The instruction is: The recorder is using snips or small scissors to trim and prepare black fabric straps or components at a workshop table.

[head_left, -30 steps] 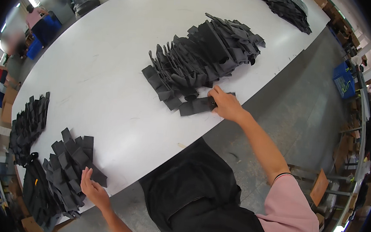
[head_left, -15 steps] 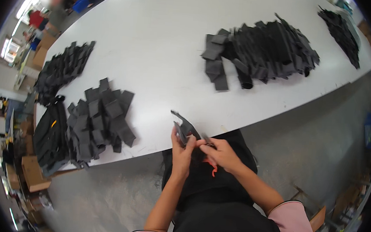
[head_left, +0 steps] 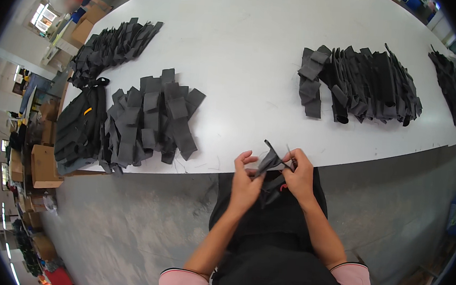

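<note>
Above the table's front edge, a small folded piece of dark grey fabric (head_left: 270, 161) is between my hands. My left hand (head_left: 246, 182) pinches its lower end between thumb and fingers, with the index finger curved away. My right hand (head_left: 301, 175) is closed around small thread snips (head_left: 288, 149), mostly hidden by the fingers; a thin tip sticks up. The right fingertips also meet the fabric's right edge. A red-orange cord (head_left: 283, 187) dangles below my right hand, against the black apron (head_left: 270, 221).
The white table (head_left: 237, 89) carries a near-left pile of grey fabric strips (head_left: 149, 120), another far left (head_left: 117, 48), a black bag-like item (head_left: 82, 125) and a long right-hand pile (head_left: 377, 87). Dark fabric (head_left: 449, 87) lies far right. Cardboard boxes (head_left: 46, 166) stand left.
My view has swung, so the table's piles sit further right. My hands have moved apart, and the fabric piece now stretches between them. The tool in my right hand has turned tip upward.
</note>
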The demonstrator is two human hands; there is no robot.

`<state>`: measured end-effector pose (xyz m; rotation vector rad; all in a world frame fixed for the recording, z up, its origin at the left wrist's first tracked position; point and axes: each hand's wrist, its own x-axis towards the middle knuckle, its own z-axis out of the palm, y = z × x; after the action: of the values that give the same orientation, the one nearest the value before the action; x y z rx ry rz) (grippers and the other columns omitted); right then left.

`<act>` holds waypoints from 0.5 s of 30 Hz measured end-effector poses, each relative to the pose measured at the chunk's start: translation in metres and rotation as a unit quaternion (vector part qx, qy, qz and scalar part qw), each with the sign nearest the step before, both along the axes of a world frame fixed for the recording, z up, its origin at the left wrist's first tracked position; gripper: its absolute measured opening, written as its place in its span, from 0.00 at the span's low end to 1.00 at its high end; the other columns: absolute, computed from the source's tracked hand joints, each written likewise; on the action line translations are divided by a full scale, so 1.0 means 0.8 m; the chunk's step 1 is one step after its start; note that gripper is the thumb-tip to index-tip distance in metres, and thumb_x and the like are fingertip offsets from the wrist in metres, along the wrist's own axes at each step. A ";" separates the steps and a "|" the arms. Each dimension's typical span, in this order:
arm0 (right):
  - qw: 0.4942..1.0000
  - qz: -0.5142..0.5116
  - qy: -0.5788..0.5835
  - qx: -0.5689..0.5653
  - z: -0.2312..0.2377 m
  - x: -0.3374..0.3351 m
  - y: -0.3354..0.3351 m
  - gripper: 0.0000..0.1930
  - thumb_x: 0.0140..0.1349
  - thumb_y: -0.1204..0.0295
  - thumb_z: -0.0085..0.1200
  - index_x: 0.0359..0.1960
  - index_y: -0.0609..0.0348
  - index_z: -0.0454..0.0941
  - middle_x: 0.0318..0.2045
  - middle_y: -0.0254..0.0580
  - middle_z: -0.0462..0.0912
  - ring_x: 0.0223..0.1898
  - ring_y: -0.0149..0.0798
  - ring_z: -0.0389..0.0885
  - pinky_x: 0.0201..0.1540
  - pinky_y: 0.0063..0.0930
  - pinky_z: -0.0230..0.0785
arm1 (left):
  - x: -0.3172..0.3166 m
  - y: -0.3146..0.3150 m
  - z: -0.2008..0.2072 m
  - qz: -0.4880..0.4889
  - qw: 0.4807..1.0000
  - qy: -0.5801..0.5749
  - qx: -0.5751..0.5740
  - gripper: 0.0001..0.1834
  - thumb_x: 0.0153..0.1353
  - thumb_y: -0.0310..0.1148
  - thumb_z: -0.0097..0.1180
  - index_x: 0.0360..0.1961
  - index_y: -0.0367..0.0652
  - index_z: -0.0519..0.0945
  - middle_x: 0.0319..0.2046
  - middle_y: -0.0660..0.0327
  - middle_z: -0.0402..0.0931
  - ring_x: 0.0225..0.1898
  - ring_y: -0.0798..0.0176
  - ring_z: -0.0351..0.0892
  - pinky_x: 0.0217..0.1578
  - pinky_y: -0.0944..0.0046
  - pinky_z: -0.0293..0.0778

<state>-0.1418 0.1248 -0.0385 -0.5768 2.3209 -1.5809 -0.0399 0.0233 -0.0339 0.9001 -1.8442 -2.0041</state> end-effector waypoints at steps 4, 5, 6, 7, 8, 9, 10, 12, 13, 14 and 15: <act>0.997 0.033 -0.075 -0.005 -0.005 0.008 -0.004 0.13 0.44 0.86 0.48 0.33 0.61 0.75 0.21 0.41 0.75 0.21 0.30 0.71 0.26 0.24 0.63 | 0.028 -0.021 -0.006 -0.042 0.998 0.018 -0.051 0.14 0.58 0.26 0.57 0.46 0.37 0.76 0.42 0.59 0.76 0.40 0.69 0.75 0.42 0.69 0.72; 0.993 0.050 -0.103 -0.001 -0.007 0.005 -0.002 0.13 0.44 0.85 0.49 0.33 0.60 0.75 0.20 0.41 0.75 0.21 0.30 0.71 0.26 0.23 0.63 | 0.028 -0.021 -0.003 -0.043 0.994 0.042 -0.090 0.12 0.58 0.26 0.57 0.44 0.36 0.77 0.42 0.59 0.76 0.40 0.69 0.75 0.42 0.69 0.72; 0.990 0.066 -0.123 0.006 0.005 0.003 -0.002 0.11 0.44 0.83 0.51 0.32 0.62 0.76 0.21 0.38 0.76 0.22 0.28 0.71 0.25 0.22 0.63 | 0.027 -0.018 0.004 -0.026 0.998 0.024 -0.061 0.09 0.62 0.30 0.54 0.39 0.36 0.79 0.35 0.62 0.78 0.34 0.72 0.75 0.37 0.71 0.71; 0.990 0.062 -0.126 0.011 0.004 0.001 0.002 0.11 0.44 0.83 0.51 0.32 0.62 0.76 0.21 0.38 0.76 0.22 0.28 0.71 0.25 0.22 0.63 | 0.028 -0.020 0.008 -0.030 0.998 0.022 -0.055 0.09 0.62 0.30 0.54 0.39 0.36 0.79 0.35 0.62 0.78 0.34 0.72 0.75 0.37 0.71 0.71; 0.978 0.094 -0.183 -0.025 0.003 -0.001 0.007 0.12 0.43 0.82 0.52 0.33 0.63 0.76 0.22 0.36 0.76 0.23 0.27 0.71 0.26 0.22 0.63 | 0.031 -0.024 0.010 -0.033 0.999 -0.013 -0.004 0.10 0.64 0.33 0.52 0.37 0.36 0.79 0.31 0.63 0.77 0.31 0.73 0.74 0.34 0.73 0.70; 0.961 0.128 -0.238 -0.063 0.004 -0.004 0.008 0.12 0.43 0.81 0.53 0.33 0.65 0.76 0.24 0.34 0.76 0.25 0.26 0.71 0.26 0.22 0.63 | 0.031 -0.026 0.016 -0.033 0.997 -0.047 0.046 0.13 0.66 0.36 0.50 0.36 0.36 0.79 0.27 0.65 0.77 0.28 0.75 0.72 0.31 0.74 0.69; 0.914 0.161 -0.363 -0.082 0.018 -0.009 0.011 0.16 0.44 0.82 0.54 0.39 0.65 0.75 0.32 0.34 0.76 0.34 0.25 0.72 0.34 0.18 0.65 | 0.023 -0.015 0.027 0.012 0.993 -0.014 0.120 0.20 0.69 0.44 0.46 0.32 0.37 0.79 0.23 0.68 0.76 0.24 0.78 0.68 0.26 0.75 0.64; 0.910 0.126 -0.384 -0.087 0.016 0.006 0.014 0.18 0.44 0.81 0.54 0.41 0.65 0.74 0.32 0.35 0.76 0.33 0.25 0.72 0.34 0.18 0.65 | 0.015 -0.005 0.018 0.041 0.983 -0.020 0.175 0.22 0.69 0.46 0.45 0.31 0.38 0.79 0.23 0.68 0.75 0.24 0.78 0.67 0.26 0.75 0.64; 0.905 0.090 -0.405 -0.094 0.018 0.015 0.015 0.20 0.44 0.80 0.54 0.44 0.64 0.74 0.33 0.36 0.76 0.33 0.26 0.72 0.33 0.17 0.65 | 0.013 -0.004 0.016 0.069 0.971 -0.026 0.227 0.24 0.69 0.48 0.44 0.29 0.38 0.79 0.24 0.68 0.75 0.24 0.78 0.66 0.26 0.74 0.64; 0.924 0.097 -0.357 -0.096 0.025 0.020 0.022 0.23 0.46 0.79 0.56 0.48 0.62 0.72 0.36 0.35 0.76 0.32 0.25 0.72 0.32 0.19 0.66 | 0.013 -0.005 0.018 0.070 0.971 -0.027 0.228 0.24 0.69 0.48 0.44 0.29 0.38 0.79 0.24 0.68 0.75 0.24 0.78 0.66 0.26 0.74 0.64; 0.924 0.094 -0.360 -0.093 0.039 0.028 0.027 0.23 0.46 0.79 0.56 0.48 0.62 0.72 0.36 0.35 0.76 0.32 0.25 0.72 0.32 0.19 0.66 | 0.012 -0.005 0.026 0.061 0.973 -0.055 0.215 0.26 0.69 0.50 0.42 0.28 0.38 0.78 0.23 0.68 0.74 0.24 0.78 0.65 0.25 0.74 0.64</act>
<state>-0.1196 0.1467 -0.0070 -0.1880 1.5387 -1.5787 -0.0307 0.0195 -0.0133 1.2273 -1.3795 -2.3595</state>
